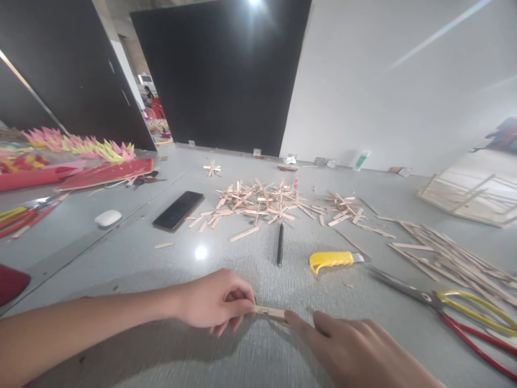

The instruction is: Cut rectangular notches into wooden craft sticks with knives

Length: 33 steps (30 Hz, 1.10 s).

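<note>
A short flat wooden stick (269, 311) with small dark marks on it lies between my hands, low in the middle of the view. My left hand (222, 302) pinches its left end between thumb and fingers. At the right end, my right hand (343, 345) touches the stick with a fingertip; its other fingers are bent and partly hidden, and a thin piece shows just under the stick there. Beyond my hands lie a black pen (280, 245) and a yellow-handled cutter (332, 260) with its blade pointing right.
Small wood pieces (262, 199) are heaped at the centre. A phone (178, 210) and white case (108, 217) lie left. Scissors (434, 299) and long sticks (456, 258) lie right. Pink and yellow paper pieces (81, 144) sit far left, below dark panels (222, 75).
</note>
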Tool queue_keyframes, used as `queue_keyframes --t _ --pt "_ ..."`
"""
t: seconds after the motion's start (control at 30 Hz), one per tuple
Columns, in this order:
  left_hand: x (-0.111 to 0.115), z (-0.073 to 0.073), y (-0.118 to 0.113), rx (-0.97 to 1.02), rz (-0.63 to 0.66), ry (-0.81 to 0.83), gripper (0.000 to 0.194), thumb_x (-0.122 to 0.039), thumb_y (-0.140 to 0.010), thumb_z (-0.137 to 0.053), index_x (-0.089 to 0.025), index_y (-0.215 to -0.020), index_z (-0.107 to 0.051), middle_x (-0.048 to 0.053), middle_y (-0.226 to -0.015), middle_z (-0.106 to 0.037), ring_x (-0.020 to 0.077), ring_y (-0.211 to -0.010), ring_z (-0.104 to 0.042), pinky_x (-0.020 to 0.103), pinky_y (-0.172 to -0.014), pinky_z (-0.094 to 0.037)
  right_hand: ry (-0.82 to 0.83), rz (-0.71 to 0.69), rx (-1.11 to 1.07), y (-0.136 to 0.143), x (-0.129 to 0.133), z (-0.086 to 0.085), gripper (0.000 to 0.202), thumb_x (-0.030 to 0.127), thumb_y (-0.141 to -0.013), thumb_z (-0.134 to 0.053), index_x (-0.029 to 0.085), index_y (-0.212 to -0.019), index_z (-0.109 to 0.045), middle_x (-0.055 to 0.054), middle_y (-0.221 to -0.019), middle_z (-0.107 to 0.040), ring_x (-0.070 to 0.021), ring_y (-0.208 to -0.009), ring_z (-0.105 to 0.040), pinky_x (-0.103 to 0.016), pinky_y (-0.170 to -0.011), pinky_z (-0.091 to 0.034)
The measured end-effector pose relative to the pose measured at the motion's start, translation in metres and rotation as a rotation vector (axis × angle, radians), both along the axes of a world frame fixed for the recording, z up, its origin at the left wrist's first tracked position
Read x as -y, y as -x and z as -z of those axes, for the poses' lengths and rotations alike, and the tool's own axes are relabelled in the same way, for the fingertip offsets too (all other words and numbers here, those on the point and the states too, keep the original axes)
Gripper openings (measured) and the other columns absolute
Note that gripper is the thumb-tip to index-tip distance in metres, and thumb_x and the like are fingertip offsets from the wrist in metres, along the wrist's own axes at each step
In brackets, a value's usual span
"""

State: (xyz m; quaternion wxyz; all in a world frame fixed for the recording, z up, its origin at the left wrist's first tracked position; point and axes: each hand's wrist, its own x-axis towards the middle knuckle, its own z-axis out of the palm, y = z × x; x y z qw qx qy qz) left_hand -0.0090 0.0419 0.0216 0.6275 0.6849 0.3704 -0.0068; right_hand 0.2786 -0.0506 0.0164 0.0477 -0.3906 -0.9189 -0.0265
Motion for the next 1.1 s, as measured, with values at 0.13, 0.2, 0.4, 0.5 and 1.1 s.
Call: queue_keyframes --t 0.13,0.2,0.4,0.5,1.1 --pt "0.000 0.002 0.000 0.000 -0.003 0.009 0.026 -0.035 -0.104 -0.052 -0.018 -0.086 -0.058 -0.002 -0.067 -0.061 0.0073 -0.044 -0.053 0.015 -0.040 -0.042 0.002 0.001 0.042 0.003 -0.004 0.006 0.082 -0.007 -0.066 -0.049 0.022 -0.143 -0.051 0.002 -0.082 -0.071 -0.0165 -0.058 -0.068 -0.032 -0.050 -0.038" --pt "0.000 0.002 0.000 -0.001 -0.006 0.011 0.026 -0.035 -0.105 -0.051 -0.018 -0.087 -0.058 -0.002 -0.067 -0.061 0.0075 -0.045 -0.053 0.015 -0.040 -0.042 0.019 -0.005 0.049 0.004 -0.005 0.007 0.081 -0.007 -0.065 -0.049 0.023 -0.140 -0.052 0.003 -0.080 -0.070 -0.0164 -0.054 -0.067 -0.035 -0.048 -0.034" --pt "0.000 -0.002 0.001 -0.012 -0.012 0.009 0.026 -0.036 -0.105 -0.053 -0.018 -0.088 -0.058 -0.002 -0.067 -0.062 0.0079 -0.046 -0.054 0.016 -0.042 -0.044 0.057 0.001 0.061 0.008 -0.008 0.004 0.091 -0.009 -0.059 -0.048 0.022 -0.145 -0.051 0.002 -0.084 -0.074 -0.0176 -0.059 -0.072 -0.034 -0.048 -0.033" --pt "0.001 -0.003 0.000 -0.017 -0.015 0.009 0.025 -0.037 -0.104 -0.054 -0.018 -0.087 -0.058 -0.002 -0.067 -0.061 0.0081 -0.045 -0.054 0.016 -0.041 -0.043 0.084 -0.008 0.089 0.010 -0.010 0.003 0.089 -0.010 -0.058 -0.050 0.020 -0.142 -0.056 0.001 -0.081 -0.073 -0.0185 -0.054 -0.070 -0.034 -0.046 -0.027" --pt "0.000 0.000 0.001 -0.006 -0.008 0.008 0.032 -0.042 -0.106 -0.051 -0.019 -0.084 -0.055 -0.002 -0.068 -0.062 0.0077 -0.044 -0.054 0.016 -0.040 -0.042 0.191 0.016 0.074 0.010 -0.015 -0.004 0.084 -0.010 -0.062 -0.054 0.024 -0.139 -0.060 0.001 -0.081 -0.071 -0.0154 -0.056 -0.069 -0.030 -0.049 -0.024"
